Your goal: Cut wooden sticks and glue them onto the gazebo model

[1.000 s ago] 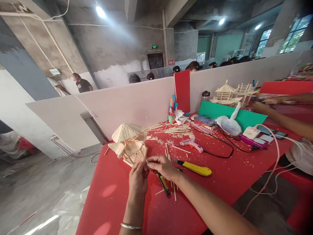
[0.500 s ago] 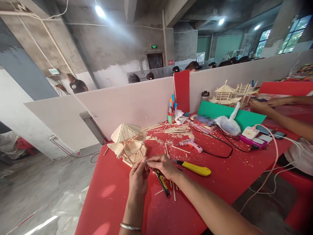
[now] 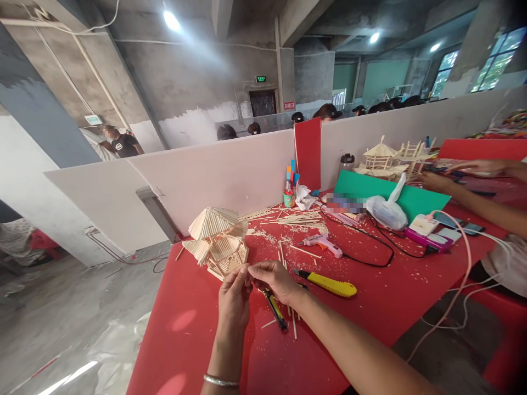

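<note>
My left hand [image 3: 235,291] and my right hand [image 3: 273,278] meet over the red table [image 3: 185,318], thumbs and fingertips pinched close together. Whatever lies between the fingertips is too small to make out. Just beyond them stands a model pavilion [image 3: 218,238] built of pale wooden sticks, with tiered slatted roofs. A yellow and black utility knife [image 3: 276,314] lies partly under my right hand. To the right rests a larger yellow utility knife [image 3: 331,285]. Behind it lies a pink glue gun [image 3: 323,244] with a black cord.
Loose wooden sticks [image 3: 294,218] and shavings litter the table's back. A cup of markers [image 3: 289,197], a plastic bag [image 3: 387,211], a green board [image 3: 428,196] and a power strip [image 3: 426,240] stand farther right. A co-worker's hands [image 3: 442,184] are beside another stick model [image 3: 381,156]. A white partition [image 3: 230,178] borders the table.
My hands stay pinched in nearly the same place, the right fingertips shifting slightly away from the left. At the far right, one of the co-worker's hands has moved.
</note>
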The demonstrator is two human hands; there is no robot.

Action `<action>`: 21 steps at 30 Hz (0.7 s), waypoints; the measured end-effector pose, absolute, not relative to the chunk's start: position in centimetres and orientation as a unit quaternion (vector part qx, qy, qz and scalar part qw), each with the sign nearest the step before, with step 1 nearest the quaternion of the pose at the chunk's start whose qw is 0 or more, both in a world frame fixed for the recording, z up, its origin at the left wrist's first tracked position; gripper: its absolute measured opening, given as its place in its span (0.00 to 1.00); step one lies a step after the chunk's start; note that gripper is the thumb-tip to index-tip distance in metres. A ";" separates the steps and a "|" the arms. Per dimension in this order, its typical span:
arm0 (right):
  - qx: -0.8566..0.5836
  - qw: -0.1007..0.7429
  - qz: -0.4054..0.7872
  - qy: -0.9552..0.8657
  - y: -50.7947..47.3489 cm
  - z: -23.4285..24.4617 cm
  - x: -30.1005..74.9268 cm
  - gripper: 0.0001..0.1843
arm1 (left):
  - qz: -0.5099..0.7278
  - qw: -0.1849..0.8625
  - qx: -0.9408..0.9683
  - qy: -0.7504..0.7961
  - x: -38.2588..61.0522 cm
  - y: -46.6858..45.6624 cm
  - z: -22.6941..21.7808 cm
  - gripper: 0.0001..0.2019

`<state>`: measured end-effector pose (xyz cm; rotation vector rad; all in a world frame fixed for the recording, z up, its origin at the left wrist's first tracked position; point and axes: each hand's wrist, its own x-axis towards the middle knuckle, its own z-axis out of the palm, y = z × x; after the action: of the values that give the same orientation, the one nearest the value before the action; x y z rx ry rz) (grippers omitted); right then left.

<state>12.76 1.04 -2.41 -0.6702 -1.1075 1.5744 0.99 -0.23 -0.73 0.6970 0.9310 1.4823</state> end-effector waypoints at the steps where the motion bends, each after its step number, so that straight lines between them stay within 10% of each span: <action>1: -0.282 0.527 0.658 -0.458 1.1 -2.4 12.8 0.18 | 0.636 0.588 0.302 0.399 1.0 -0.2 -0.7 0.20; 21: -0.367 0.526 0.523 -0.562 1.1 -2.1 12.8 0.19 | 0.622 0.589 0.281 0.434 1.2 -0.3 -0.6 0.23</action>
<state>12.84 1.05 -2.07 -0.8784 -1.3430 1.2512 1.17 -0.30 -0.59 0.6540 1.0096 1.4476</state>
